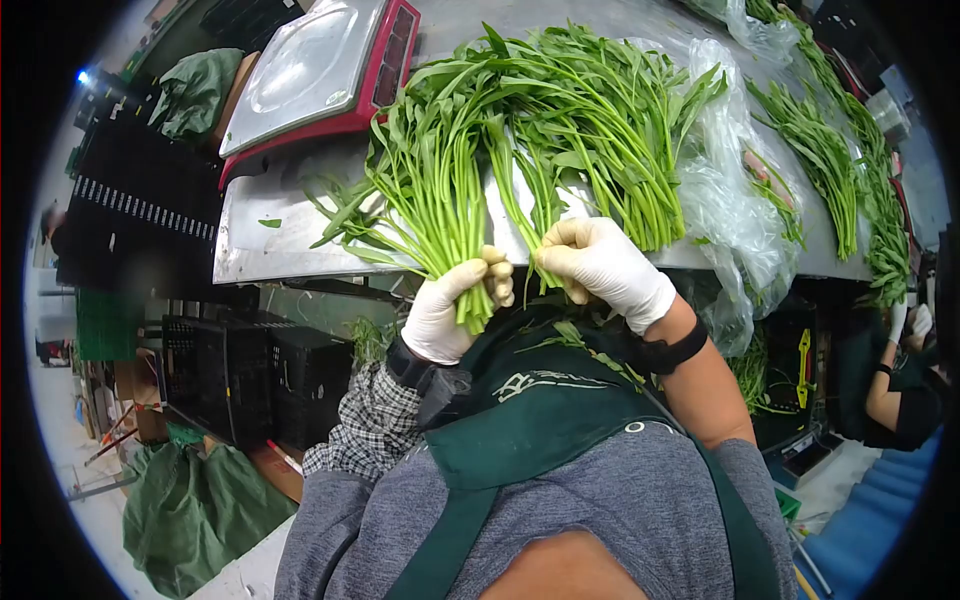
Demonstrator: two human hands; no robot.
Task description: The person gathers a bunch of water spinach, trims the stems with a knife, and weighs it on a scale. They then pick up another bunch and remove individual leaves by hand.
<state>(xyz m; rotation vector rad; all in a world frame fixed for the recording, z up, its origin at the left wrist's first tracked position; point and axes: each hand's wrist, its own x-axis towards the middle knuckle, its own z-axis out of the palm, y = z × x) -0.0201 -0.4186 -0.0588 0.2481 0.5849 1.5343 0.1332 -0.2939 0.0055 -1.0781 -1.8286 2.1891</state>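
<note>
In a white glove, my left hand (452,300) is closed around the stem ends of a bunch of water spinach (445,215), whose leaves lie on the metal table. My right hand (605,268), also gloved, pinches the lower ends of a few thinner water spinach stems (525,215) just to the right of that bunch. Both hands are at the table's front edge, a small gap apart. Behind my right hand a larger pile of water spinach (625,160) lies with its stems toward me. Some fingertips of both hands are partly hidden by stems.
A red scale with a metal pan (305,65) stands at the left end of the table (275,235). Clear plastic bags (720,170) lie right of the pile, with more greens (825,165) beyond. Black crates (225,375) stand below left. A co-worker's gloved hands (910,325) show at far right.
</note>
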